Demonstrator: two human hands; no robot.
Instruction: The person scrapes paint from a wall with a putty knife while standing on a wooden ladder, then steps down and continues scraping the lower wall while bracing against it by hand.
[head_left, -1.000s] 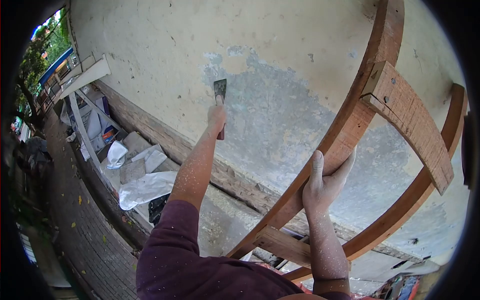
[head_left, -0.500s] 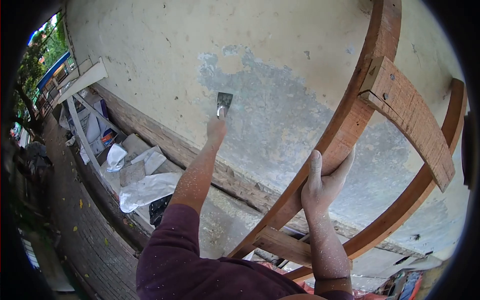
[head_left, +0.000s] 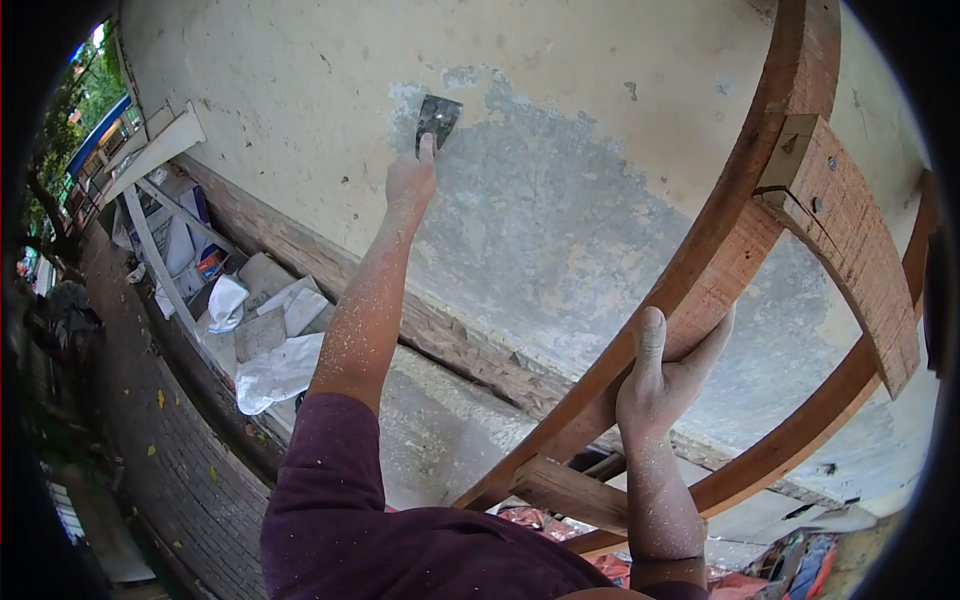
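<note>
My left hand (head_left: pixel 410 182) is closed round a putty knife (head_left: pixel 438 118), its thumb pressed along the blade's base. The wide metal blade points up and lies against the wall (head_left: pixel 520 190), at the upper edge of a grey patch where the cream paint is gone. With my right hand (head_left: pixel 660 385) I grip the near side rail of a wooden ladder (head_left: pixel 690 275), thumb on one side and fingers round the other. Pale flecks dust both forearms.
A ladder rung (head_left: pixel 840 240) is nailed across the rails at the right. Below the wall on the left, white sacks (head_left: pixel 280 375) and broken slabs (head_left: pixel 262 335) lie beside a slanting frame (head_left: pixel 160 255). A brick-paved path (head_left: pixel 170 430) runs farther left.
My left hand has moved the putty knife up the wall to the grey patch's top edge. My right hand keeps its hold on the ladder, and the view has shifted slightly.
</note>
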